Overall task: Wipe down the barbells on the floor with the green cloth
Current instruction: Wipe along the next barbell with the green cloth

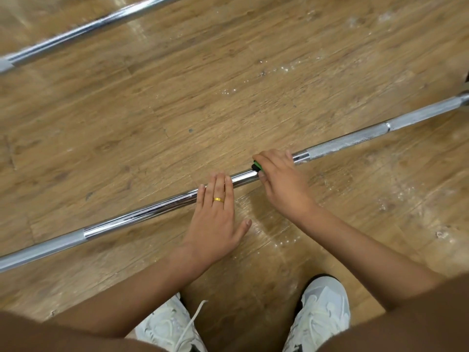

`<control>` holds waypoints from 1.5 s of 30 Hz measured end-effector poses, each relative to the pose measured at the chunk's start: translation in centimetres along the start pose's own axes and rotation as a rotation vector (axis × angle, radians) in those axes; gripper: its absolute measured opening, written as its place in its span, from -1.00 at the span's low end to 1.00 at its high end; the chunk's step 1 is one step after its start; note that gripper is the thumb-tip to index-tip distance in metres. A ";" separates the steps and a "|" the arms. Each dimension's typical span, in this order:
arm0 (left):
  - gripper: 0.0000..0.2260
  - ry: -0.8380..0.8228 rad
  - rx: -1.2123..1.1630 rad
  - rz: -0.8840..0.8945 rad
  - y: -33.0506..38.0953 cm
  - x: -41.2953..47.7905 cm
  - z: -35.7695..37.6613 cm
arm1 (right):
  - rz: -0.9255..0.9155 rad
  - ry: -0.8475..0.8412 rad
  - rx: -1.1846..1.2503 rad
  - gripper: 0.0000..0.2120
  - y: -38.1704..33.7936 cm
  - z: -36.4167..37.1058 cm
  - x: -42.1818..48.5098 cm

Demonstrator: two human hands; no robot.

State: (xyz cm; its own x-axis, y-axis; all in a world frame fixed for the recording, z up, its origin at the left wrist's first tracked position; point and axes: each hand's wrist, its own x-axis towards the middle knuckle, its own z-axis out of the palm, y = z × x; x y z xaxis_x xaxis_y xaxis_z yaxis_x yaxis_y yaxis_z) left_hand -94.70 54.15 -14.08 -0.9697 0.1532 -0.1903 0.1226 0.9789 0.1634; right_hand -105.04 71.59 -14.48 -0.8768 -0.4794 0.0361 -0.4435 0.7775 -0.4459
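A chrome barbell [142, 214] lies across the wooden floor from lower left to upper right, with knurled grey sections toward each end. My left hand [215, 212] rests flat on its smooth middle, fingers straight, a gold ring on one finger. Just to the right, my right hand [281, 181] grips the green cloth [257, 166] wrapped around the bar; only a small green and dark edge of the cloth shows under the fingers. A second barbell [83, 30] lies farther away at the upper left.
My two white sneakers [319, 313] stand on the floor below the hands, close to the near bar. The wooden floor [228, 97] between the two bars shows white dusty specks. A dark object sits at the right edge [466, 80].
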 end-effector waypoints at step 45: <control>-0.17 -0.018 0.012 0.126 -0.2 -2.5 1.3 | -0.021 0.027 -0.107 -0.63 3.5 -2.1 -3.5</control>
State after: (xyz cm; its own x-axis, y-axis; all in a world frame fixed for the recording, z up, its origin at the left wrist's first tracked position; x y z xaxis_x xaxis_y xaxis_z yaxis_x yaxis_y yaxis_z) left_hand -92.06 53.79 -14.89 -0.9425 0.2770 -0.1868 0.2455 0.9534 0.1753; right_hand -103.86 76.84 -14.25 -0.8713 -0.4858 0.0696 -0.4778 0.8072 -0.3467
